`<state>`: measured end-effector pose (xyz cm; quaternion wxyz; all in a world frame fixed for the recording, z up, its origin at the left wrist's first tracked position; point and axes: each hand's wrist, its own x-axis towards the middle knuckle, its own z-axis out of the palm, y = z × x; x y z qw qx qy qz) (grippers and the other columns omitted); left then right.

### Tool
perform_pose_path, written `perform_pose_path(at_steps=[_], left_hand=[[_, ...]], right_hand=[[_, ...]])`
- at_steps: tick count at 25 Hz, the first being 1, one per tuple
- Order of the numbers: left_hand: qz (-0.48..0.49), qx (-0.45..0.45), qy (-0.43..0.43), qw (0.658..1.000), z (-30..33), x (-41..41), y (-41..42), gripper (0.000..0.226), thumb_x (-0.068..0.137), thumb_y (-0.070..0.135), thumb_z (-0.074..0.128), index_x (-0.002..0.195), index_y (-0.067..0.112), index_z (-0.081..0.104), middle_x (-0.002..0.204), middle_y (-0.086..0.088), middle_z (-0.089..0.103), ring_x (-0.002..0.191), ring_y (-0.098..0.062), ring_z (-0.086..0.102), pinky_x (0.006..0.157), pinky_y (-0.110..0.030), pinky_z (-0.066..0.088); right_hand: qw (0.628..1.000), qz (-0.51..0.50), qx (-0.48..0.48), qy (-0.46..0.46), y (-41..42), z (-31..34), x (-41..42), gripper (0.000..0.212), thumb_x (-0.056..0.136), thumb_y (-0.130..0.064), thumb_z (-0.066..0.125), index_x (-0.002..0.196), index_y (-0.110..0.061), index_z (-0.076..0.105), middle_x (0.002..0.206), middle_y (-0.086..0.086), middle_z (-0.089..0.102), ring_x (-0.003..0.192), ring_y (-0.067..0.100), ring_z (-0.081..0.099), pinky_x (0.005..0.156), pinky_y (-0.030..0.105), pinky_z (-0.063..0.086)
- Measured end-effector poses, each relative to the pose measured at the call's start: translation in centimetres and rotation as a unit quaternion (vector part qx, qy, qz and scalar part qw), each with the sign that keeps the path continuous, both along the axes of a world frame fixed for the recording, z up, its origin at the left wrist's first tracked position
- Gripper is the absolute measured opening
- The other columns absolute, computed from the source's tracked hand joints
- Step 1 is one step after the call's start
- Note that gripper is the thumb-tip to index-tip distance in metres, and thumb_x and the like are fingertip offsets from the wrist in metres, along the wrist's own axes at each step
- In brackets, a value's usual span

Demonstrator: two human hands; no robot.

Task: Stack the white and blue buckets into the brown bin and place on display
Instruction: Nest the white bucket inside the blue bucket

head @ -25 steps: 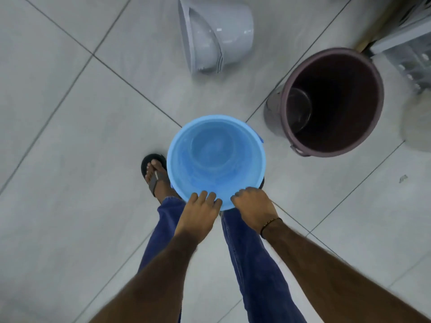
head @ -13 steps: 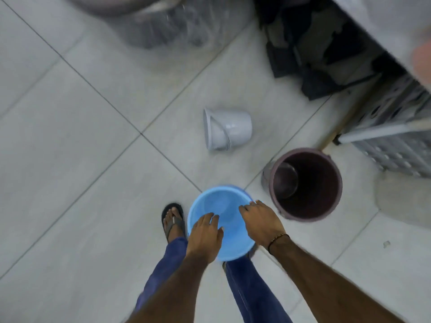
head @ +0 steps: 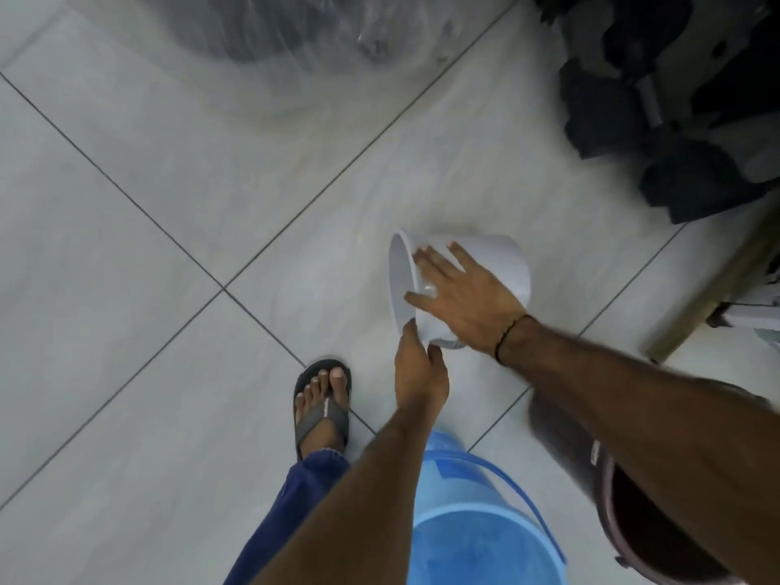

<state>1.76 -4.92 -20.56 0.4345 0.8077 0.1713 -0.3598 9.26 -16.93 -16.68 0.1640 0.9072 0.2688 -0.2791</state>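
The white bucket (head: 498, 263) lies on its side on the tiled floor, mouth facing left. My right hand (head: 460, 295) rests spread over its upper side near the rim. My left hand (head: 420, 373) reaches to the lower edge of the rim, fingertips touching it; whether it grips is unclear. The blue bucket (head: 477, 525) stands upright on the floor at the bottom, beneath my arms, with nothing holding it. The brown bin (head: 608, 491) stands at the bottom right, mostly hidden behind my right forearm.
My sandalled foot (head: 323, 405) stands left of the buckets. A plastic-wrapped stack (head: 304, 31) sits at the top. Dark goods (head: 675, 120) fill the top right, with a wooden strip (head: 709, 297) and a grey rack edge at the right.
Both hands have let go of the blue bucket, which now stands on the floor, and have reached forward to the white bucket. The view has moved forward.
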Motion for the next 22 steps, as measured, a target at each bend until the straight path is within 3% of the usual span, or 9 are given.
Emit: perform_pose_path(at_steps=[3,5,7,11,15,19,22], left_hand=[[-0.077,0.029,-0.069,0.994,0.1,2.1,0.8,0.009,0.097,0.01,0.047,0.098,0.01,0.056,0.093,-0.012,0.069,0.087,-0.032,0.065,0.069,-0.033,0.046],[-0.155,0.043,-0.133,0.978,2.3,3.7,1.4,0.011,0.096,0.01,0.048,0.097,0.012,0.059,0.09,-0.01,0.07,0.08,-0.03,0.065,0.066,-0.035,0.049],[-0.229,0.075,-0.185,0.953,4.6,5.8,2.3,0.019,0.09,0.005,0.055,0.104,0.013,0.065,0.094,-0.01,0.073,0.08,-0.029,0.067,0.067,-0.036,0.054],[-0.421,0.1,-0.263,0.862,6.4,7.1,4.3,0.036,0.065,0.004,0.08,0.098,0.017,0.075,0.088,-0.003,0.077,0.075,-0.022,0.071,0.072,-0.03,0.058],[-0.561,0.111,-0.261,0.778,3.9,5.1,5.1,0.027,0.061,0.013,0.086,0.084,0.019,0.075,0.074,0.001,0.075,0.065,-0.017,0.069,0.067,-0.027,0.058],[-0.634,0.105,-0.294,0.708,1.4,2.2,5.9,0.026,0.072,0.008,0.076,0.097,0.014,0.072,0.09,-0.004,0.075,0.084,-0.022,0.069,0.089,-0.034,0.054],[-0.649,0.109,-0.344,0.67,0.7,1.3,6.3,0.031,0.076,0.009,0.075,0.106,0.007,0.07,0.103,-0.012,0.074,0.098,-0.028,0.068,0.1,-0.041,0.049]], right_hand=[[0.999,0.011,0.0,-0.034,0.2,1.1,2.1,0.035,0.078,-0.031,0.076,0.112,-0.025,0.067,0.145,0.024,0.039,0.133,0.039,0.035,0.108,0.067,0.022],[0.998,0.004,0.041,-0.055,-0.1,2.6,3.5,0.009,0.08,-0.011,0.069,0.085,-0.016,0.074,0.12,0.016,0.056,0.113,0.036,0.05,0.104,0.067,0.029],[0.993,-0.043,0.089,-0.059,-0.8,5.0,4.5,0.011,0.075,-0.001,0.071,0.072,-0.012,0.074,0.097,0.013,0.064,0.097,0.036,0.057,0.102,0.066,0.035],[0.99,-0.104,0.092,-0.005,-1.2,6.2,1.1,0.015,0.074,-0.004,0.074,0.084,-0.015,0.075,0.089,0.009,0.071,0.092,0.033,0.061,0.106,0.056,0.037],[0.983,-0.158,0.091,0.018,-0.3,3.5,-4.6,0.019,0.07,-0.004,0.077,0.086,-0.012,0.073,0.084,0.01,0.071,0.085,0.031,0.063,0.101,0.052,0.044],[0.981,-0.17,0.076,0.056,0.8,0.7,-9.6,0.023,0.076,-0.006,0.072,0.097,-0.013,0.069,0.09,0.01,0.069,0.091,0.032,0.062,0.101,0.052,0.042],[0.975,-0.195,0.077,0.067,0.9,-0.4,-11.6,0.018,0.076,-0.007,0.071,0.093,-0.012,0.068,0.087,0.011,0.071,0.088,0.033,0.063,0.1,0.051,0.044]])
